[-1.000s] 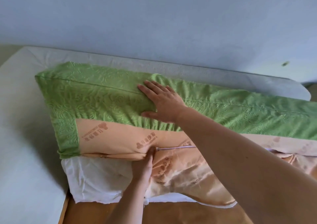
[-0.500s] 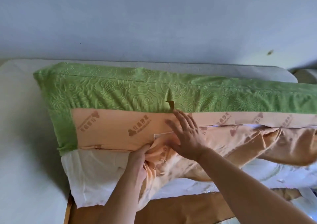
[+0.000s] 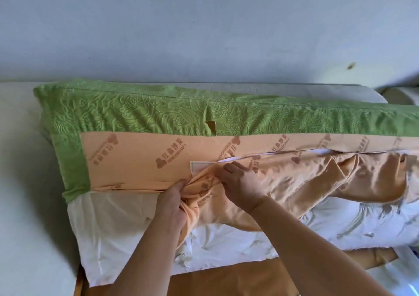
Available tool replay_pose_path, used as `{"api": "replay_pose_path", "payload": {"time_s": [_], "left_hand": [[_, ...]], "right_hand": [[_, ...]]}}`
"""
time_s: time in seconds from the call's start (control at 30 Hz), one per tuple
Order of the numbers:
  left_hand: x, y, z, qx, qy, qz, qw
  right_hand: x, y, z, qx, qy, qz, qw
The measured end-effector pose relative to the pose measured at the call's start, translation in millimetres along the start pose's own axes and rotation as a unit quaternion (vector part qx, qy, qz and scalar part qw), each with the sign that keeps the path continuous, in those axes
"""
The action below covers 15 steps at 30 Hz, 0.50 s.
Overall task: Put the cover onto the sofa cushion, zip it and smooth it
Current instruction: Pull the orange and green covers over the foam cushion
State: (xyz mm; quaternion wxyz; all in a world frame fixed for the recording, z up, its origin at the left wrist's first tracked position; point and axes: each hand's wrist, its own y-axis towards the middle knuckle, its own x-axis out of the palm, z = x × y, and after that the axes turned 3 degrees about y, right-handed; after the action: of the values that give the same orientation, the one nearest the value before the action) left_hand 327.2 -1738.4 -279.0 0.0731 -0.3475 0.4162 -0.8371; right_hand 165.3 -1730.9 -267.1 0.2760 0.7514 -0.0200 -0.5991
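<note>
Bunching slack orange cover (image 3: 140, 157) in a tightly curled left hand (image 3: 172, 202) just below the zip end (image 3: 219, 159), right hand (image 3: 242, 182) bent onto fabric beside that zip end, pinch unclear; white cushion (image 3: 118, 223) spilling out below it. Next, likely: tucking in, then zipping

This looks like a room in a home: a long white sofa cushion (image 3: 118, 223), half inside a green embossed cover (image 3: 136, 109), lies on a pale padded seat (image 3: 22, 182) against a plain painted wall (image 3: 204, 23).
</note>
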Motion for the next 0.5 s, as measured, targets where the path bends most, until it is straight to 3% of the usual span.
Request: {"api": "replay_pose_path", "payload": {"time_s": [0.1, 0.27, 0.37, 0.5], "left_hand": [[2.5, 6.4, -8.0, 0.002, -0.028, 0.024, 0.999], [-2.4, 16.1, -42.5, -0.002, -0.067, 0.066, 0.996], [1.6, 22.2, -65.4, 0.011, -0.088, 0.014, 0.996], [36.8, 27.9, -101.7, 0.046, -0.058, 0.017, 0.997]], "right_hand": [[13.5, -14.3, 2.9, 0.026, 0.045, -0.032, 0.998], [61.5, -60.9, 2.5, 0.054, 0.030, -0.180, 0.982], [57.3, -56.4, 13.3, 0.028, 0.081, -0.139, 0.987], [47.3, -60.4, 21.8, -0.014, 0.154, -0.067, 0.986]]}}
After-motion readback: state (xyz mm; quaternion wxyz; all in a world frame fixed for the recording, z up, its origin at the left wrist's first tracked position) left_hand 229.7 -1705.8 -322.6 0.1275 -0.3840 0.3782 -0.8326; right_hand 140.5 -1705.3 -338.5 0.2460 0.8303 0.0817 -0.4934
